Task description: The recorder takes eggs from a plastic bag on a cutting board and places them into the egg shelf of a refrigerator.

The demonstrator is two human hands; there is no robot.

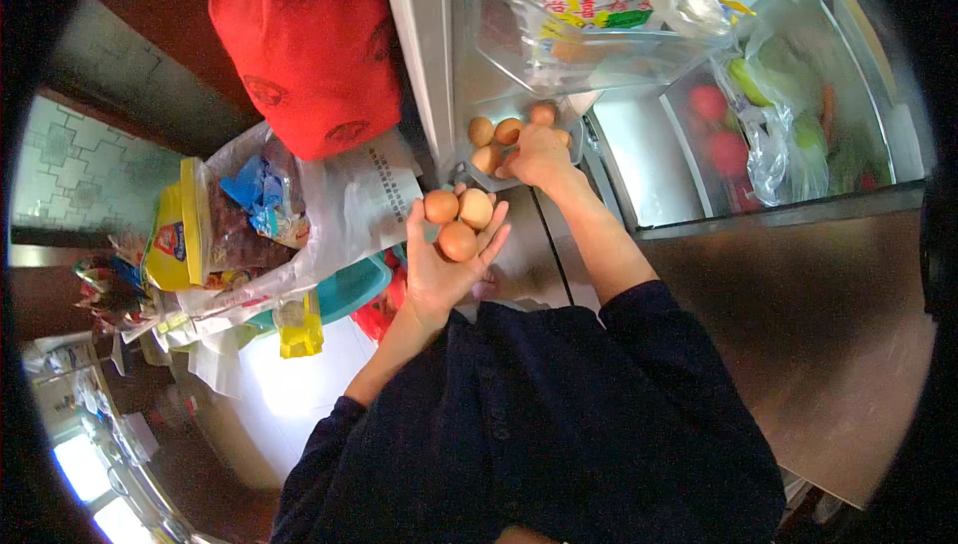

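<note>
Three brown eggs [457,241] rest together on the upturned palm and fingers of my left hand [443,274], in front of my chest. My right hand [540,158] reaches into a clear plastic container [490,182] that holds several more brown eggs [480,131]. One egg [542,113] is at the fingertips of my right hand; whether the fingers grip it cannot be told, as the hand hides part of it.
Above the eggs is a clear fridge bin [599,80] with packaged food. Right of it, a drawer [685,155] holds red and green produce and a plastic bag. At left are a red cloth cover [314,42], a plastic bag of packets [329,207] and a teal basin [352,286].
</note>
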